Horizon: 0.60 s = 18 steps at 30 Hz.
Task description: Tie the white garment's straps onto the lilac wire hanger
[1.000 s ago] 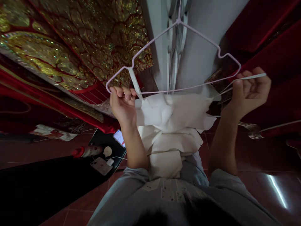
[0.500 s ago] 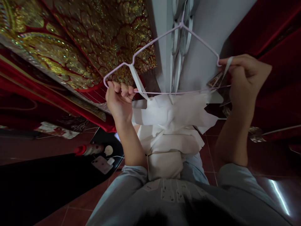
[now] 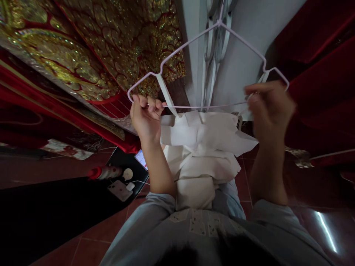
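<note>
My left hand (image 3: 146,114) is closed around the lower left corner of a pale pink clothes hanger (image 3: 191,40). A white garment with thin straps (image 3: 213,129) hangs from the hanger, its body bunched over my lap. Its left strap (image 3: 165,94) loops over the left notch. The right strap (image 3: 264,77) now sits at the right notch and runs down behind my right hand (image 3: 271,107). That hand is slightly blurred, its thumb and index finger pinched at the strap just above the hanger's lower bar.
Gold-sequined red garments (image 3: 133,48) hang at the left, and red cloth (image 3: 318,92) hangs at the right. Behind the hanger is a grey panel with metal bars (image 3: 209,77). A black table (image 3: 69,207) holds a red-capped bottle (image 3: 104,173) and phones (image 3: 120,190).
My right hand has moved left and down from the hanger's right end, and the right strap has gone over that end into the notch. The hanger has shifted slightly right.
</note>
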### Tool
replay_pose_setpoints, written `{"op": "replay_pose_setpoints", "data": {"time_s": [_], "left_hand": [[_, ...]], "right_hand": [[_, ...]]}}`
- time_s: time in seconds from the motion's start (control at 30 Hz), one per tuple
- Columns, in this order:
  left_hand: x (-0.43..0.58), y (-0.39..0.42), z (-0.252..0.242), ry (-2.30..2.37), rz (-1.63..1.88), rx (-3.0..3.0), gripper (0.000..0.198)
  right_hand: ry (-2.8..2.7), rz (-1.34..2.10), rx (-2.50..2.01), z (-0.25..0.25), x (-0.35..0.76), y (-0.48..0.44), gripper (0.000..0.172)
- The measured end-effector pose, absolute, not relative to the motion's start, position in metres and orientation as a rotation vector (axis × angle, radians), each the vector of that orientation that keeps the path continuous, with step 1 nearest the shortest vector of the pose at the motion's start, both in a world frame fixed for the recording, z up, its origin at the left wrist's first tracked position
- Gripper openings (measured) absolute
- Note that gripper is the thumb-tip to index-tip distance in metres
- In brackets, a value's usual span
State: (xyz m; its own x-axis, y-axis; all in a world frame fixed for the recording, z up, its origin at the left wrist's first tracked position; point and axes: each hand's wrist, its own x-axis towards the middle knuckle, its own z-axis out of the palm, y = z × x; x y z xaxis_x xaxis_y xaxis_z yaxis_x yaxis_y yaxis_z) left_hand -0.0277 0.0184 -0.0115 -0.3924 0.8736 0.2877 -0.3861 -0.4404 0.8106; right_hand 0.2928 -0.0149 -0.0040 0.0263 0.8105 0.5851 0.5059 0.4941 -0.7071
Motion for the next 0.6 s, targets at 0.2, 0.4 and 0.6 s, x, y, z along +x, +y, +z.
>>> {"op": "replay_pose_setpoints", "data": {"time_s": [0.2,0.4,0.6], "left_hand": [[-0.016,0.010,-0.033,0.909,1.939,1.006,0.053],[-0.013,-0.025,-0.041,1.184,1.517,1.486,0.044],[-0.015,-0.023,-0.045,1.221,1.659,1.499,0.041]], "right_hand": [[-1.727,0.431,-1.160,-0.047,0.243,-0.042,0.056],[-1.596,0.440,-1.114,-0.059,0.241,-0.030,0.047],[-1.582,0.428,-1.089,-0.061,0.236,-0.029,0.044]]}}
